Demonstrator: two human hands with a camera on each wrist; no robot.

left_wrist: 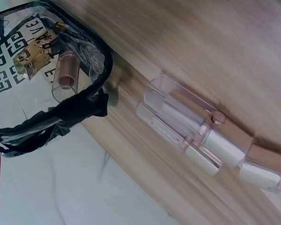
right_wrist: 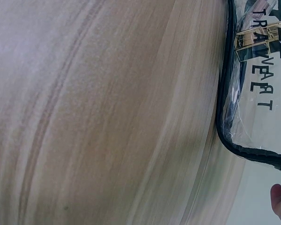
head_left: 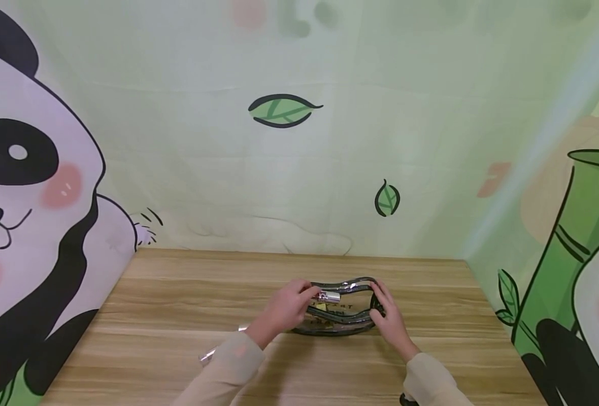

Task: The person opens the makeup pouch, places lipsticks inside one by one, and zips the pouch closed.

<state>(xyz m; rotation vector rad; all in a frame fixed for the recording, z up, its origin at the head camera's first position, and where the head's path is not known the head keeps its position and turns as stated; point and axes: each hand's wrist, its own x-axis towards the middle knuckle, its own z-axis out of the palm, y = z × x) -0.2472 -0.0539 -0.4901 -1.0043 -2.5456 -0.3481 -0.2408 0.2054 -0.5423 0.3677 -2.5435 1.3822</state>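
Note:
A clear pouch [head_left: 337, 330] with black trim lies on the table, its top open. My left hand [head_left: 289, 304] is over the pouch's left side, fingers pinching a silver-capped cosmetic tube [head_left: 329, 297] at the opening. With fingers and thumb, my right hand [head_left: 391, 318] grips the pouch's right end. Inside the pouch, the left wrist view shows a gold item [left_wrist: 35, 56] and a clear-ended tube [left_wrist: 65, 75]. Only a fingertip of the right hand enters the right wrist view, beside the pouch [right_wrist: 253, 153].
Several clear cosmetic tubes with silver caps [left_wrist: 225, 147] lie on the wooden table [head_left: 177, 299] left of the pouch, partly behind my left forearm in the head view. A printed cloth backdrop [head_left: 203, 169] rises behind the table's far edge.

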